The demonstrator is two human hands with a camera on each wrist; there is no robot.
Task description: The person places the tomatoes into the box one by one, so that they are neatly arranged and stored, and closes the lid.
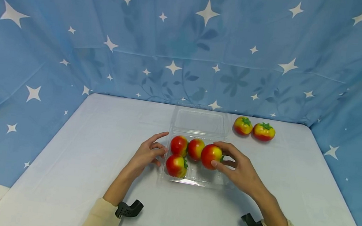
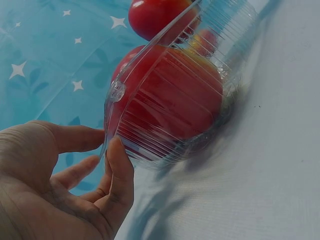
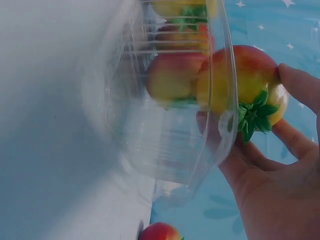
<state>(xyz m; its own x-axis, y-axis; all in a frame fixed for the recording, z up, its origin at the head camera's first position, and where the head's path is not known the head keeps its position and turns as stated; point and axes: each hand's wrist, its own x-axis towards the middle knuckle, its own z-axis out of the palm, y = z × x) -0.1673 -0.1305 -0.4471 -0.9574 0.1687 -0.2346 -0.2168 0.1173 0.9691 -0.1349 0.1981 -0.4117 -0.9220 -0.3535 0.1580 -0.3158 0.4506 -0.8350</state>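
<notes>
A clear plastic clamshell box lies with its lid folded back on the table. Three red-and-yellow tomatoes with green leafy tops sit in its left and middle part, one of them a front tomato. Between thumb and fingers my right hand holds another tomato over the box; in the right wrist view this held tomato is at rim height, its green top towards the palm. My left hand pinches the box's left rim, and the left wrist view shows its fingertips on the rim flange.
Two more tomatoes, a left one and a right one, rest at the back right of the white-covered table. The open lid reaches towards the table's back edge. A blue starred curtain hangs behind and at the sides.
</notes>
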